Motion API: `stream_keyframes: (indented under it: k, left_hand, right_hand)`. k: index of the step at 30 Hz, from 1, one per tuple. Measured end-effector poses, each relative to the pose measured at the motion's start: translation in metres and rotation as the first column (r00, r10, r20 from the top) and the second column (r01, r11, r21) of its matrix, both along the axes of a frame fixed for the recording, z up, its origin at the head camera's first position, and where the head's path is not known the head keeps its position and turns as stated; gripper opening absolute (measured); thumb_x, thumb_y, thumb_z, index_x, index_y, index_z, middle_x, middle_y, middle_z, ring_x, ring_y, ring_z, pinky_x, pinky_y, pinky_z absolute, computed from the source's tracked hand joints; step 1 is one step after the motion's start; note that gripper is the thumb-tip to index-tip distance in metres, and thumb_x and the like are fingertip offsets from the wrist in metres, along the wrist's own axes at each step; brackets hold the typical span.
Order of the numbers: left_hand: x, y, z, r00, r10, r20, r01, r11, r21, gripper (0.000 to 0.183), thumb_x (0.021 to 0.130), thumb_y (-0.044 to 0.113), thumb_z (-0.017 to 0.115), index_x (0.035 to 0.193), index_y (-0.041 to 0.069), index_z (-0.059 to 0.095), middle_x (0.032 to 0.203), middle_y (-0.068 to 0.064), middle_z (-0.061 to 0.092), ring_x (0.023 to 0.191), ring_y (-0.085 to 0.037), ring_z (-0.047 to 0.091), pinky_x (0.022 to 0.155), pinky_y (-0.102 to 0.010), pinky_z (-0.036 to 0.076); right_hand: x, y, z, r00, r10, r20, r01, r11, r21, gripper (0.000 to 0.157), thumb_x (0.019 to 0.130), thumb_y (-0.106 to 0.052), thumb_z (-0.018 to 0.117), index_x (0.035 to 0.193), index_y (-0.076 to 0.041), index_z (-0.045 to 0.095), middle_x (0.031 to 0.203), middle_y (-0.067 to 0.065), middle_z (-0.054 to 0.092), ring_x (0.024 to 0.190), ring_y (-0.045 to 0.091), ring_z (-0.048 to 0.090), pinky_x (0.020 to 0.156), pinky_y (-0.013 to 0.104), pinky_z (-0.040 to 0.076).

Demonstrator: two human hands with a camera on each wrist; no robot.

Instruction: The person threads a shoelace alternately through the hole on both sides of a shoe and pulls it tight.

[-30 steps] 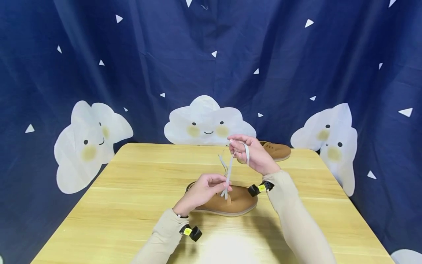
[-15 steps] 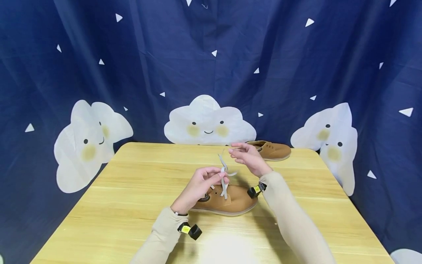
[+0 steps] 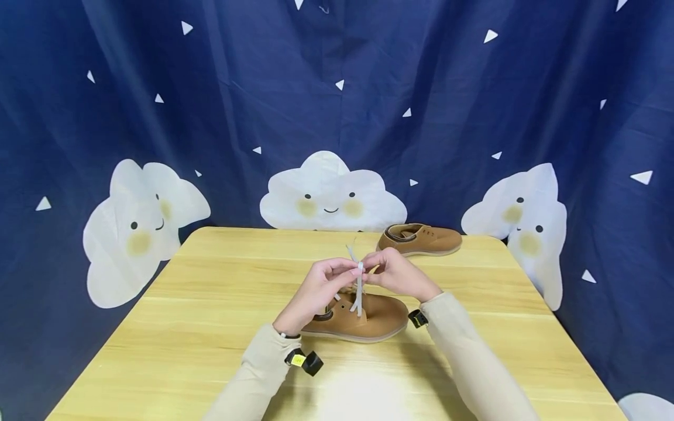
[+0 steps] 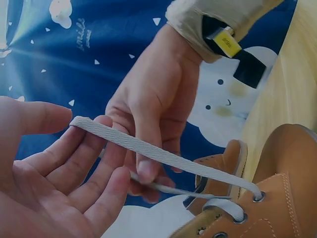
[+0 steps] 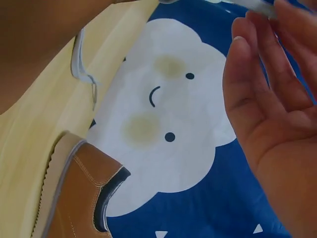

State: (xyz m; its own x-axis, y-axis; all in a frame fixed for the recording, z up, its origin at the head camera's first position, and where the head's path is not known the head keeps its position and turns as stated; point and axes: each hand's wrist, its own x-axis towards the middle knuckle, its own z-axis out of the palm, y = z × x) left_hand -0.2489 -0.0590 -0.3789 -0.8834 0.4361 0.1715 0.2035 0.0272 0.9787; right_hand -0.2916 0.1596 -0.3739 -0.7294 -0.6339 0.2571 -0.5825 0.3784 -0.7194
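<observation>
A brown lace-up shoe [image 3: 387,318] rests on the table with its toe pointing right. From its eyelets a light grey shoelace [image 4: 168,157] runs up taut to my left hand [image 3: 310,292], whose thumb and index finger pinch it. My right hand [image 3: 402,275] meets the left above the shoe. In the left wrist view, the right thumb [image 4: 146,168] presses on a thinner-looking stretch of lace below the first one. The right wrist view catches my right hand [image 5: 270,114] with a blurred bit of lace at its fingertips.
A second brown shoe [image 3: 437,240] lies at the back right edge of the wooden table [image 3: 221,280]. A loose lace end [image 5: 78,59] dangles beyond the hands. Behind the table hangs a dark blue curtain [image 3: 295,88] with clouds.
My right hand drew back from the lace it held, opened, then came down and left to meet the left hand. The left hand rose with the lace pinched.
</observation>
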Motion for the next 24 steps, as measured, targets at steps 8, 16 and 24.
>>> stream_keyframes:
  k: [8,16,24]
  left_hand:
    - [0.003,0.003,0.004,1.0,-0.031,0.001,0.031,0.999,-0.013,0.029,0.104,0.018,0.062,0.126,0.001,0.068,0.125,-0.021,0.072,0.103,-0.007,0.071,0.1,-0.041,0.057]
    - [0.006,0.004,0.003,0.99,-0.102,-0.099,0.092,0.99,-0.104,0.03,0.104,0.019,0.061,0.128,0.002,0.069,0.128,-0.019,0.072,0.117,-0.026,0.072,0.101,-0.028,0.056]
    - [-0.001,-0.005,-0.01,0.966,-0.026,-0.258,-0.057,0.949,-0.311,0.03,0.106,0.03,0.059,0.125,0.01,0.073,0.122,-0.005,0.075,0.099,-0.026,0.074,0.083,-0.027,0.058]
  right_hand:
    - [0.0,-0.004,-0.011,0.996,-0.093,-0.016,0.094,0.994,0.06,0.014,0.089,0.002,0.07,0.088,-0.009,0.077,0.079,0.0,0.073,0.07,0.012,0.062,0.061,0.024,0.052]
    - [-0.006,0.002,-0.028,0.963,-0.266,0.029,0.268,0.959,-0.088,0.013,0.096,0.0,0.068,0.1,0.0,0.08,0.089,0.013,0.08,0.073,0.005,0.072,0.069,0.028,0.062]
    - [-0.005,-0.001,-0.035,0.901,-0.349,0.257,0.416,0.862,-0.289,0.017,0.096,-0.003,0.069,0.108,0.009,0.075,0.097,0.027,0.077,0.076,0.012,0.077,0.071,0.025,0.062]
